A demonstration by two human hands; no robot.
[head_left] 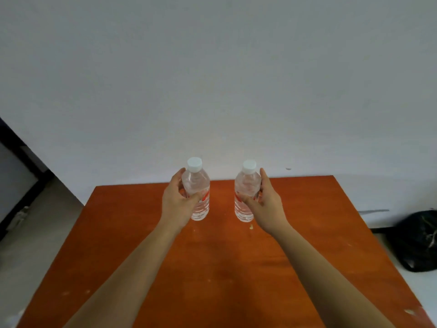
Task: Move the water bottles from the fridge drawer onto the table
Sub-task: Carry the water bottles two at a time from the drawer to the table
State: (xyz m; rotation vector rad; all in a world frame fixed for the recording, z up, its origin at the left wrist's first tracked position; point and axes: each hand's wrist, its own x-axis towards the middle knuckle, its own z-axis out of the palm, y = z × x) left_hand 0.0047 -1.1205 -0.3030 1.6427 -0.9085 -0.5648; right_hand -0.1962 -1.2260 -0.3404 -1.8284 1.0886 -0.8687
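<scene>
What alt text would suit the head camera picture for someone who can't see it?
The left hand grips the left bottle and the right hand the right bottle, both clear, white-capped, upright, on or just above an orange table. White wall behind; black bag at right.

No wording can be read anywhere in your view. The left bottle [198,183], held in your left hand [177,202], and the right bottle [247,185], held in your right hand [266,202], each carry a red-and-white label. The print on both is blurred and partly covered by your fingers, so no brand, number or sign can be made out.
</scene>
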